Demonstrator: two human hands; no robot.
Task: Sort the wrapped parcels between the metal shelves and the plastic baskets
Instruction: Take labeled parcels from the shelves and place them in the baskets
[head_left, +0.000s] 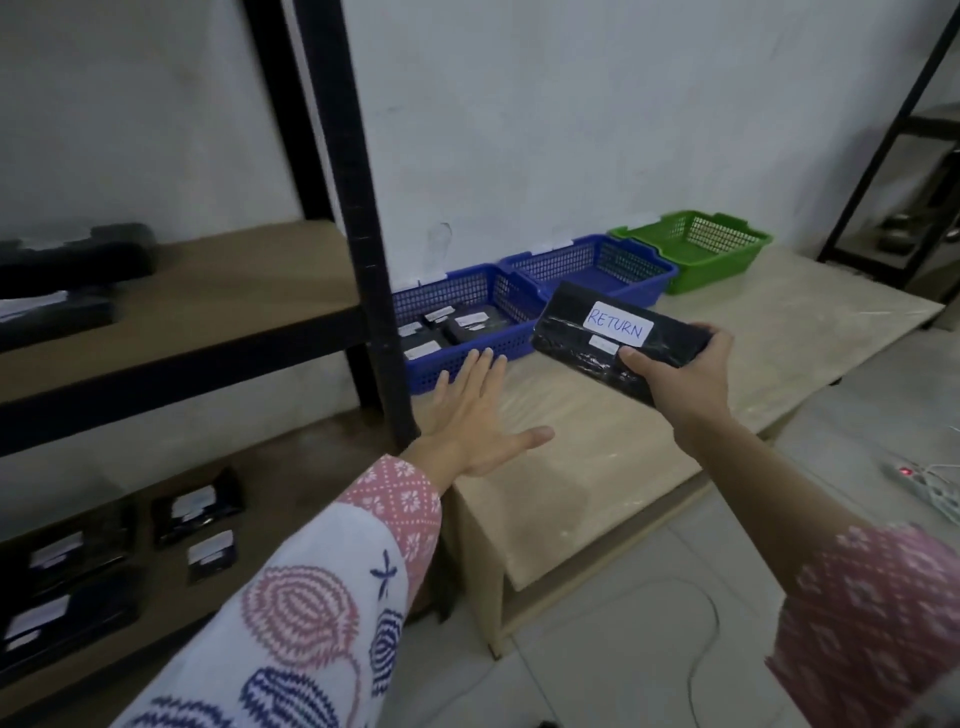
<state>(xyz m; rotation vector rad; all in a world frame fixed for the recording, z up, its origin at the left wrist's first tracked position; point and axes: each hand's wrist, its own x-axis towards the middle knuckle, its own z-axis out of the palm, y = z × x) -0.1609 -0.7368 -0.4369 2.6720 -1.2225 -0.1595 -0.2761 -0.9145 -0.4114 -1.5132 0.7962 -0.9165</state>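
Note:
My right hand (680, 376) grips a black wrapped parcel (597, 358) with a white label reading RETURN, held above the low wooden platform (727, 364) in front of the baskets. My left hand (475, 421) hovers flat with fingers spread, just before the near blue basket (452, 358), which holds several black parcels (470, 325). A second blue basket (597, 260) and a green basket (696, 244) stand behind in a row. More black labelled parcels (197, 504) lie on the lower shelf of the metal shelves (171, 332) at left.
A black shelf post (358, 218) stands right beside the near blue basket. Dark parcels (78, 260) sit on the middle shelf at far left. A power strip with a red light (930, 483) and cables lies on the tiled floor at right. Another dark rack (893, 171) stands at far right.

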